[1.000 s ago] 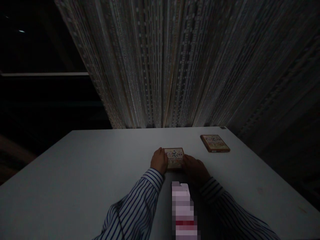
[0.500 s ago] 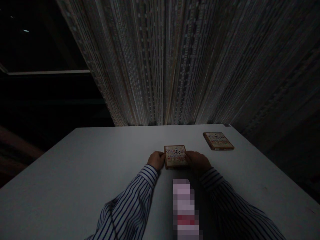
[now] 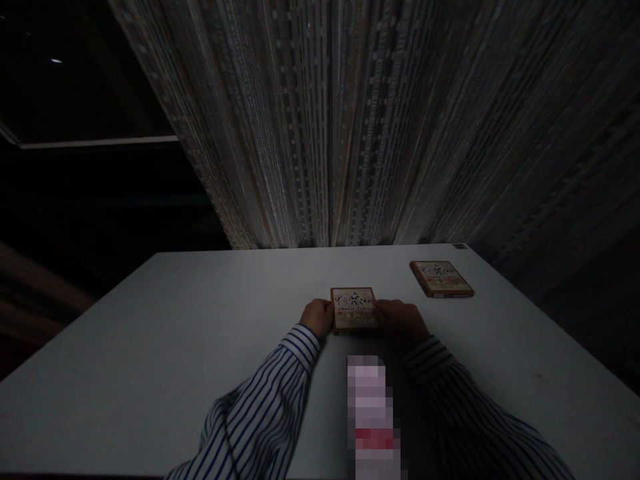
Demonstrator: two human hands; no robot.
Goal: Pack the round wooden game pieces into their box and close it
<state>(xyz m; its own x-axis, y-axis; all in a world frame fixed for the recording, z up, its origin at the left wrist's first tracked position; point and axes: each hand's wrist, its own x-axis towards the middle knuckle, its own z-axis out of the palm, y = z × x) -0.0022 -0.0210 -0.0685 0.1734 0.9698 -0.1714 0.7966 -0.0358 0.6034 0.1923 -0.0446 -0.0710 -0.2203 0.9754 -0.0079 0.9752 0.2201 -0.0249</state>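
Observation:
A flat square box (image 3: 355, 311) with brown edges and a pale cover printed with dark characters is held near the middle of the table. My left hand (image 3: 318, 317) grips its left edge, fingers closed. On the opposite edge, my right hand (image 3: 403, 321) is closed with the thumb side at the cover; most of its fingers are hidden. Whether the box touches the tabletop, I cannot tell. A second, similar box (image 3: 442, 279) lies flat to the far right of my hands.
The white table (image 3: 150, 360) runs back to a striped string curtain (image 3: 325, 133). A small dark patch (image 3: 459, 246) marks its far right corner. A blurred-out pinkish object (image 3: 371, 400) is below my hands. The room is dim.
The view has shifted slightly. Both hands keep their hold on the box, which shows only a very small shift. The second box stays on the table.

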